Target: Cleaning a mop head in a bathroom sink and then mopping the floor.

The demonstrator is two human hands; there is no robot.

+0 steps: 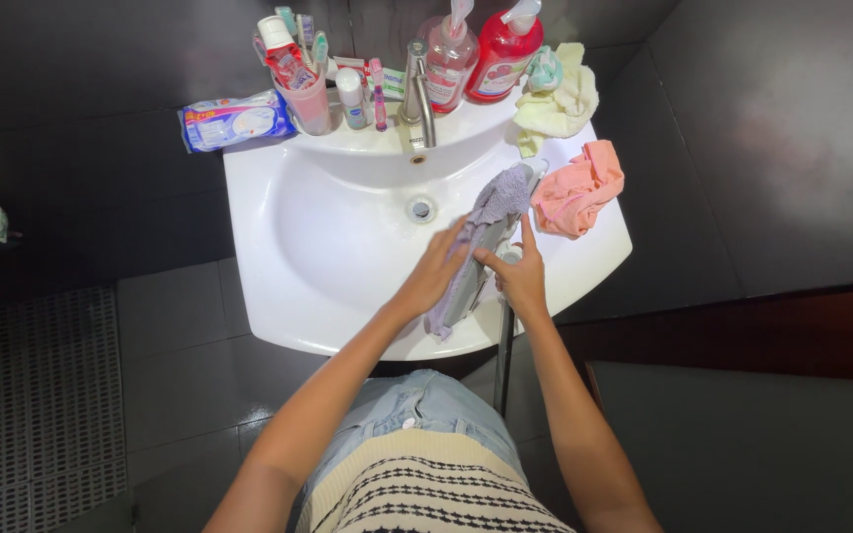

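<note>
My left hand (pixel 434 274) presses a grey-lilac cloth (pixel 501 197) against a long silvery object (pixel 474 286) that lies slanted over the right side of the white sink (pixel 278 227). The cloth drapes over most of the object; only its pale upper end (pixel 535 170) and lower part show, and I cannot tell what it is. On the object's right edge, my right hand (pixel 517 276) steadies it with thumb and forefinger. Both forearms reach in from the bottom of the view.
A pink cloth (pixel 577 192) and a pale yellow cloth (pixel 560 99) lie on the sink's right rim. Behind the faucet (pixel 417 99) stand two pump bottles (pixel 501 49), small tubes and a cup of toothbrushes (pixel 303 89). A blue packet (pixel 229 120) lies left. Dark tiled floor, grid mat (pixel 22 395).
</note>
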